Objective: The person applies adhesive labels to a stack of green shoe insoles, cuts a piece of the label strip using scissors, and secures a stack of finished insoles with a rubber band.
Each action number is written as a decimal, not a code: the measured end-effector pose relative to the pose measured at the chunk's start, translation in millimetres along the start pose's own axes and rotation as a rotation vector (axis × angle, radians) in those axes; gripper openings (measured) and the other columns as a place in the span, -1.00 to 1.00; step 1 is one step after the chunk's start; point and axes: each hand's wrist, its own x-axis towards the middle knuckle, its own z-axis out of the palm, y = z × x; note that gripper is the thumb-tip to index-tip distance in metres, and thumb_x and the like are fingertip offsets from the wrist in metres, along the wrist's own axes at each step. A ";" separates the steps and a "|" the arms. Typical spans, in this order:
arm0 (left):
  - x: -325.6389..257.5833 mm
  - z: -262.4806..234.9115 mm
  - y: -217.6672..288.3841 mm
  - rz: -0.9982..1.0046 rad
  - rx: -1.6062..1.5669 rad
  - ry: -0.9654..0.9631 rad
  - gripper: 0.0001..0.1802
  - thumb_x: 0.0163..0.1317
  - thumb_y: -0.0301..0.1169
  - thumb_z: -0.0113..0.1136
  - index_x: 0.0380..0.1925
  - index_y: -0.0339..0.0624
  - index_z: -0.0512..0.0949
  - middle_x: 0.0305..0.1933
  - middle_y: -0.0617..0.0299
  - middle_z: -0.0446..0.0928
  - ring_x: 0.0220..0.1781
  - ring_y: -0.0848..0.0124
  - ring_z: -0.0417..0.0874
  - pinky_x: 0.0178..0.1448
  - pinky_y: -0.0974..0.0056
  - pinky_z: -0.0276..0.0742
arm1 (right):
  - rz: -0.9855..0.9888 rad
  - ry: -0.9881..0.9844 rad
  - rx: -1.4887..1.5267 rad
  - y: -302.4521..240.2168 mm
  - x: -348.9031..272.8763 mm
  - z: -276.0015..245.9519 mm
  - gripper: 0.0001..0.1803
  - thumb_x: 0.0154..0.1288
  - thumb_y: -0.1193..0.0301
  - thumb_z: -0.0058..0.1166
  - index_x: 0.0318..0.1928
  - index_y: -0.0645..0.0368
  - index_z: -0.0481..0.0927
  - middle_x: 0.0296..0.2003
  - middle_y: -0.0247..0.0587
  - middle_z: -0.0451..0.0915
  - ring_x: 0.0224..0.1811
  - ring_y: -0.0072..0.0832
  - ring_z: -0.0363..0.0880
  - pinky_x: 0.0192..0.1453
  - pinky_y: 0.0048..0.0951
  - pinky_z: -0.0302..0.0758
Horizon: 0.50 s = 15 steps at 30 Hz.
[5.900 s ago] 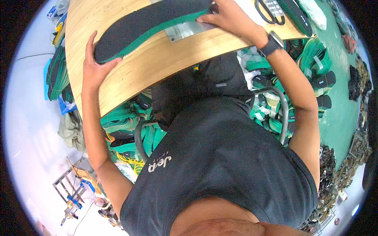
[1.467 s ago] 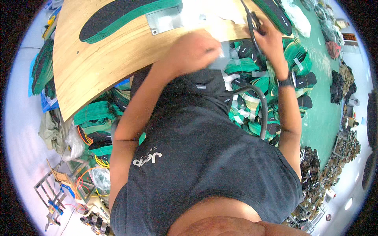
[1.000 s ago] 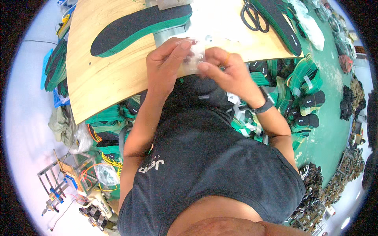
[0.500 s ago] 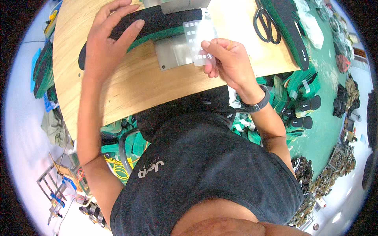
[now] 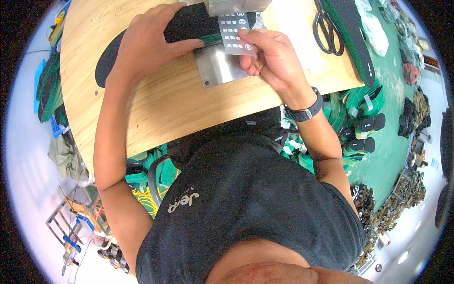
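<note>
A black insole with a green side point(image 5: 187, 22) lies across the table, its far right part under a metal block point(image 5: 236, 5). My left hand point(image 5: 144, 45) rests over it, fingers reaching toward the far edge and thumb stretched along the near edge. Between the thumb and fingers of my right hand point(image 5: 276, 59) is a clear plastic sheet with rows of white print point(image 5: 231, 34). That sheet hangs over the insole's right part, in front of the block. Below it a shiny metal plate point(image 5: 217, 68) sticks out toward me.
Black-handled scissors point(image 5: 327, 35) lie on the wooden table point(image 5: 189, 106) to the right, beside a long stack of black and green insoles point(image 5: 350, 38). More insole bundles point(image 5: 369, 123) are heaped below the table's right edge. Another bundle point(image 5: 49, 90) stands left of the table.
My left hand has come down over the insole, its thumb moving right along the near edge. My right hand has raised the printed sheet slightly away from me, nearer the metal block.
</note>
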 end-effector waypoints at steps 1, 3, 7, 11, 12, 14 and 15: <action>0.3 -1.3 1.9 -0.022 -0.018 -0.014 -0.37 -0.11 -0.18 0.39 0.03 -0.09 0.46 0.00 0.08 0.52 0.04 0.10 0.49 0.15 0.17 0.39 | 0.007 -0.003 0.006 -0.8 -1.0 0.2 -0.74 0.25 0.34 0.04 -0.49 0.26 0.55 -0.68 -0.14 0.55 -0.75 -0.54 0.47 -0.68 -0.62 0.32; 2.0 -5.9 7.9 -0.053 -0.043 -0.031 -0.38 -0.15 -0.20 0.40 -0.02 -0.13 0.48 -0.06 0.05 0.52 0.00 0.09 0.50 0.13 0.16 0.39 | 0.012 -0.013 -0.014 -1.3 -1.3 0.3 -0.74 0.25 0.33 0.03 -0.49 0.25 0.55 -0.68 -0.14 0.56 -0.75 -0.55 0.47 -0.68 -0.62 0.32; 3.9 -13.0 19.9 -0.130 -0.043 -0.064 -0.32 -0.24 -0.21 0.43 -0.05 -0.23 0.46 -0.12 -0.02 0.51 -0.03 0.08 0.48 0.09 0.14 0.36 | -0.018 -0.026 -0.041 1.1 -0.5 0.0 -0.74 0.26 0.33 0.03 -0.50 0.24 0.55 -0.68 -0.15 0.56 -0.75 -0.55 0.48 -0.68 -0.63 0.32; 4.2 -12.7 19.2 -0.137 -0.037 -0.085 -0.31 -0.22 -0.17 0.42 -0.04 -0.24 0.45 -0.08 -0.02 0.50 0.00 0.08 0.46 0.12 0.15 0.34 | -0.014 -0.018 -0.035 2.5 -0.8 -1.4 -0.74 0.26 0.33 0.03 -0.49 0.24 0.55 -0.67 -0.16 0.56 -0.74 -0.55 0.49 -0.68 -0.64 0.33; 4.4 -12.4 16.5 -0.115 -0.039 -0.087 -0.31 -0.21 -0.16 0.41 -0.04 -0.25 0.45 -0.08 -0.02 0.49 0.00 0.07 0.46 0.12 0.14 0.33 | -0.014 -0.021 -0.034 3.4 -0.3 -2.8 -0.74 0.26 0.33 0.03 -0.49 0.25 0.55 -0.67 -0.16 0.56 -0.73 -0.55 0.49 -0.67 -0.64 0.34; 4.5 -11.3 10.4 -0.071 -0.041 -0.091 -0.31 -0.19 -0.14 0.41 -0.03 -0.26 0.45 -0.07 -0.02 0.49 0.01 0.07 0.45 0.13 0.14 0.32 | -0.015 -0.019 -0.030 3.3 0.6 -2.9 -0.75 0.26 0.33 0.03 -0.48 0.25 0.54 -0.66 -0.15 0.57 -0.73 -0.55 0.49 -0.67 -0.64 0.35; 3.3 -10.2 9.0 -0.047 -0.038 -0.077 -0.30 -0.19 -0.13 0.41 -0.03 -0.26 0.45 -0.05 -0.03 0.49 0.02 0.07 0.45 0.14 0.14 0.32 | -0.015 -0.014 -0.028 3.7 0.8 -2.3 -0.75 0.27 0.33 0.03 -0.47 0.26 0.54 -0.66 -0.14 0.57 -0.73 -0.56 0.49 -0.67 -0.64 0.35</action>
